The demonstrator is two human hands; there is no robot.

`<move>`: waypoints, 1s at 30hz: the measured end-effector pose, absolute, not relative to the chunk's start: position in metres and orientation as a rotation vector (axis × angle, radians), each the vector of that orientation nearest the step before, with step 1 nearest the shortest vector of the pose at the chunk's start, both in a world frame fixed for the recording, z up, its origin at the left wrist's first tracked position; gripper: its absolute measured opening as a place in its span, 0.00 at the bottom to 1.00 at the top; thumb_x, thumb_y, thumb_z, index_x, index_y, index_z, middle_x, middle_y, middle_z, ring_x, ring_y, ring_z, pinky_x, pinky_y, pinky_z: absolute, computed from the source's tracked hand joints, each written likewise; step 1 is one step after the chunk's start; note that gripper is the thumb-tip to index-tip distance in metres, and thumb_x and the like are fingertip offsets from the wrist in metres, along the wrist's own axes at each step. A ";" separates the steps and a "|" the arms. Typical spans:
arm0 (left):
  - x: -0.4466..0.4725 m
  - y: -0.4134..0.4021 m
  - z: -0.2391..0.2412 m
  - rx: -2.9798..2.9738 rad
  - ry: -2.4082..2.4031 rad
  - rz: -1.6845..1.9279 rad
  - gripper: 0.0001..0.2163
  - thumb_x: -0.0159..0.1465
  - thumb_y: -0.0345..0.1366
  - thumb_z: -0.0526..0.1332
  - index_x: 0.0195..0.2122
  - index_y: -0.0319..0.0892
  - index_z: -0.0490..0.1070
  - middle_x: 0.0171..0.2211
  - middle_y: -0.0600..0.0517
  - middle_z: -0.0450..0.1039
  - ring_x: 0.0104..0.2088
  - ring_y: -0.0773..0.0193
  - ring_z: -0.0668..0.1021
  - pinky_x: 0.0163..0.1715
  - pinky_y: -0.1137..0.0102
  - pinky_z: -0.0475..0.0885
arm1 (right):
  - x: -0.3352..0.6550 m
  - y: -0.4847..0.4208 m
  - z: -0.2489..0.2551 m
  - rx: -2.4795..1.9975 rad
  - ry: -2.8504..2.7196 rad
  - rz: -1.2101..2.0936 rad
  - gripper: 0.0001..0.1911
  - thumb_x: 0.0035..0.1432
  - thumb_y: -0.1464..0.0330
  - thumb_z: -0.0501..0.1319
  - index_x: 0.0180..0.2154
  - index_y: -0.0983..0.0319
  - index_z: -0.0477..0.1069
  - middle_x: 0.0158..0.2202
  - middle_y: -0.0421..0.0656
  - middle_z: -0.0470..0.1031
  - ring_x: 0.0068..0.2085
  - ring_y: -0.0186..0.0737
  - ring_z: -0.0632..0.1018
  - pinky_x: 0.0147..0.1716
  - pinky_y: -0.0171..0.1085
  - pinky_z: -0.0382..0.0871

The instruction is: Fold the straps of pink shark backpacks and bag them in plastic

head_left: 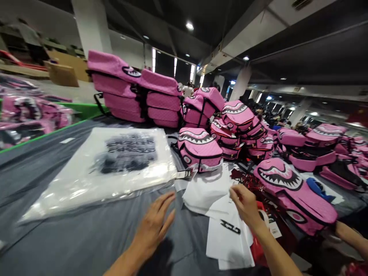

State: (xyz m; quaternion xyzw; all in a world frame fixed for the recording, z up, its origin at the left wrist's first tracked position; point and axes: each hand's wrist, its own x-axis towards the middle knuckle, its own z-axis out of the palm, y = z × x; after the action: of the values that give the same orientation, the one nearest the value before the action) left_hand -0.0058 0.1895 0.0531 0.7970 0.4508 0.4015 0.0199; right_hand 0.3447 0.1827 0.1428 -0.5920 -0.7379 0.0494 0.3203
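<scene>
— At the left hand?
— Spread flat, fingers straight, gripping nothing. Hovers low over the grey table, just beside the near edge of the clear plastic bags.
— And at the right hand?
— Fingertips drawn together in a light pinch on a corner of the white sheets.
— Whereabouts of those sheets?
— In a loose pile on the table, between the plastic bags and the shark-mouth backpack, just in front of a smaller pink backpack.
— Anything else close by?
— Someone else's forearm, lower right, beside the shark-mouth backpack.
</scene>
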 end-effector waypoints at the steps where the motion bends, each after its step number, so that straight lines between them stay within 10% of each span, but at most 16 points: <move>1: 0.018 0.222 0.064 2.512 1.396 1.111 0.21 0.75 0.43 0.48 0.64 0.40 0.64 0.65 0.40 0.68 0.65 0.53 0.71 0.64 0.53 0.70 | 0.354 0.200 0.146 -1.754 -1.959 0.146 0.10 0.71 0.68 0.58 0.49 0.64 0.74 0.49 0.50 0.78 0.49 0.43 0.80 0.51 0.42 0.74; 9: 0.170 0.292 0.022 2.602 1.174 0.493 0.23 0.70 0.50 0.55 0.60 0.47 0.74 0.63 0.39 0.72 0.64 0.40 0.72 0.61 0.41 0.69 | 0.368 0.281 0.088 -2.552 -1.799 0.188 0.41 0.51 0.74 0.72 0.66 0.63 0.65 0.60 0.63 0.72 0.59 0.64 0.76 0.51 0.49 0.74; 15: 0.171 0.263 -0.037 2.665 1.113 0.439 0.33 0.68 0.61 0.53 0.71 0.57 0.55 0.74 0.42 0.50 0.73 0.32 0.53 0.67 0.32 0.49 | 0.389 0.302 0.066 -2.610 -1.743 0.237 0.23 0.60 0.79 0.65 0.56 0.62 0.73 0.58 0.56 0.74 0.53 0.53 0.80 0.51 0.49 0.75; 25: 0.171 0.275 -0.084 2.872 1.138 0.752 0.32 0.69 0.60 0.53 0.72 0.61 0.51 0.73 0.46 0.55 0.71 0.35 0.59 0.67 0.39 0.50 | 0.395 0.345 0.102 -2.147 -1.777 0.356 0.17 0.53 0.73 0.72 0.46 0.61 0.78 0.34 0.40 0.79 0.29 0.33 0.78 0.33 0.33 0.75; 30: 0.172 0.273 -0.078 2.826 1.136 0.668 0.32 0.68 0.60 0.54 0.71 0.60 0.52 0.73 0.46 0.54 0.72 0.35 0.58 0.68 0.37 0.48 | 0.431 0.310 0.128 -2.009 -1.680 0.150 0.17 0.60 0.69 0.66 0.52 0.60 0.77 0.46 0.47 0.79 0.43 0.43 0.81 0.48 0.41 0.76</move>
State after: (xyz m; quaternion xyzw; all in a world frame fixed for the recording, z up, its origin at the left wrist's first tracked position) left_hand 0.1724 0.2729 -0.0780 0.9063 0.3642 0.2142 0.0119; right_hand 0.4310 0.3101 0.1281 -0.7403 -0.6191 0.0552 0.2563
